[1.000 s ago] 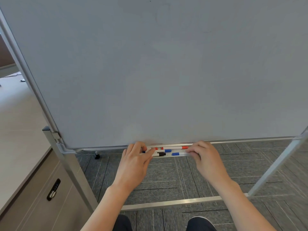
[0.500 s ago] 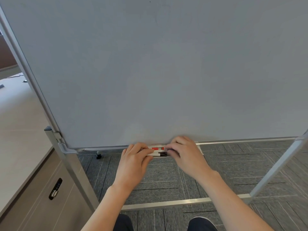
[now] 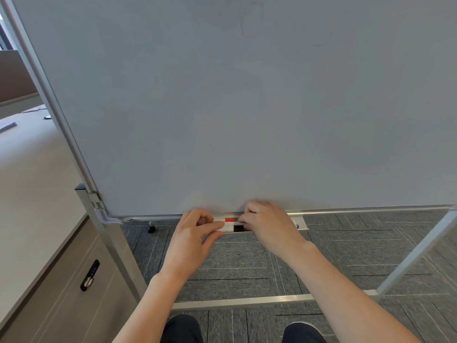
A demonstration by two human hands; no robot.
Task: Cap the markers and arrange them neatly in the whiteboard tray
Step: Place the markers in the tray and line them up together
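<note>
Several white markers lie lengthwise in the narrow tray under the whiteboard's bottom edge. A red-banded marker sits at the back and a black-banded marker in front of it; a blue tip shows at the tray's right end. My left hand pinches the left ends of the markers with thumb and fingers. My right hand covers the markers' right part, fingers curled down on them. Caps and the rest of the markers are hidden under both hands.
The whiteboard stands on a metal frame with a left post, a floor crossbar and a slanted right leg. A beige cabinet with a dark handle is at the left. Grey carpet tiles lie below; my shoes show at the bottom.
My right hand has slid left along the tray, from the markers' right ends to close beside my left hand, covering the blue-banded markers. The left hand stayed in place.
</note>
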